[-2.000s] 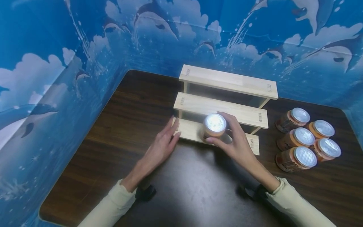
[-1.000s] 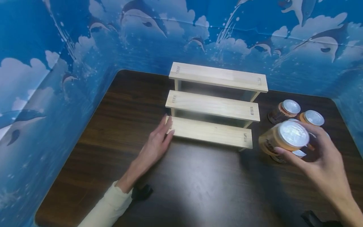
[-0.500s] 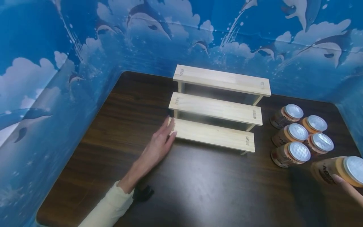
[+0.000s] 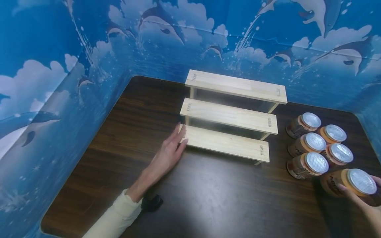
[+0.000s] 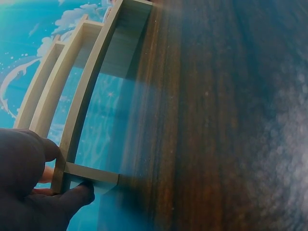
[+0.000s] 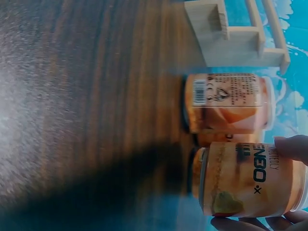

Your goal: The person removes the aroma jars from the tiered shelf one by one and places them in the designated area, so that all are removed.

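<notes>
A three-step wooden shelf [image 4: 226, 140] stands at the back of the dark table. My left hand [image 4: 166, 153] holds the left end of its lowest step; in the left wrist view the thumb [image 5: 79, 196] lies under the board against the support. At the right side, my right hand [image 4: 364, 206] grips an orange fruit jar [image 4: 339, 183] with a silvery lid, thumb on one side and fingers on the other. This jar is upright, just in front of several similar jars [image 4: 302, 165]. Whether its base touches the table I cannot tell.
The jars stand close together to the right of the shelf, near the table's right edge. A dolphin-print cloth [image 4: 190, 43] hangs behind the brown wood-grain table [image 4: 125, 125] and along its sides.
My right hand has lifted the jar off the lowest step and carried it right, then brought it slightly back toward the other jars. The left hand keeps its place on the shelf.
</notes>
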`<state>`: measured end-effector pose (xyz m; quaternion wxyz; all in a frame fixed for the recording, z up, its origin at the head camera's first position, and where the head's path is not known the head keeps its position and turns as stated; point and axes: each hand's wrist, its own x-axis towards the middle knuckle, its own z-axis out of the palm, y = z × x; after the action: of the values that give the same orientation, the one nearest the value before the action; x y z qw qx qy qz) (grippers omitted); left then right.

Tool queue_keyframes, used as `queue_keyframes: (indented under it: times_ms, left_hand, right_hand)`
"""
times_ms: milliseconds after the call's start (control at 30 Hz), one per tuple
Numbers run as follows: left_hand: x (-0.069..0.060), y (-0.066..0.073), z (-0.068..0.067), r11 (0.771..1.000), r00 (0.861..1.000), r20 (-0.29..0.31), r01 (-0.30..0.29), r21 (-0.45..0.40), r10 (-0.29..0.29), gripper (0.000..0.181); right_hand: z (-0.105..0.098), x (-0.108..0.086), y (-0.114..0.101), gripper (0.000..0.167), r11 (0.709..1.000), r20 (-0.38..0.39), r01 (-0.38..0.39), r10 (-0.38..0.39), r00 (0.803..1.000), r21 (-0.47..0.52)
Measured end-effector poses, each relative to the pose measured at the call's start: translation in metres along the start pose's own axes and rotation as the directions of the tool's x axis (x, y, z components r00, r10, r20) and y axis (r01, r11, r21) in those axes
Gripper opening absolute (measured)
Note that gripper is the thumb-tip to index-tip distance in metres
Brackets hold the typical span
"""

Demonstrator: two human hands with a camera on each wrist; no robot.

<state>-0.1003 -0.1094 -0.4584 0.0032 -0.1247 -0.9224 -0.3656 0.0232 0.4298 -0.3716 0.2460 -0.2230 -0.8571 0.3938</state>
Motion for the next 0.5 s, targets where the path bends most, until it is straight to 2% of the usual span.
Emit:
queue_keyframes:
  times_ms: [33, 100, 333, 500]
  left_hand:
    - [0.0, 0.0, -0.001, 1.0, 1.0, 0.001, 0.002, 0.002, -0.002, 0.068]
    - [0.0, 0.001, -0.002, 1.0, 1.0, 0.003, 0.006, 0.01, -0.006, 0.067]
    - [-0.002, 0.003, -0.002, 1.0, 0.999, -0.029, -0.019, 0.006, 0.019, 0.067]
    - [-0.003, 0.001, 0.0, 0.999, 0.999, -0.043, -0.032, 0.012, 0.033, 0.066]
  right_hand:
    - [0.002, -0.001, 0.002, 0.068, 0.999, -0.012, 0.034, -0.034, 0.999, 0.022]
    - [0.007, -0.003, 0.007, 0.068, 0.996, -0.019, 0.089, -0.089, 0.996, 0.006]
    - [0.017, 0.007, 0.009, 0.072, 0.995, 0.055, 0.069, -0.073, 0.996, 0.065]
    - [0.016, 0.012, 0.011, 0.06, 0.998, 0.133, 0.036, -0.029, 0.991, -0.05]
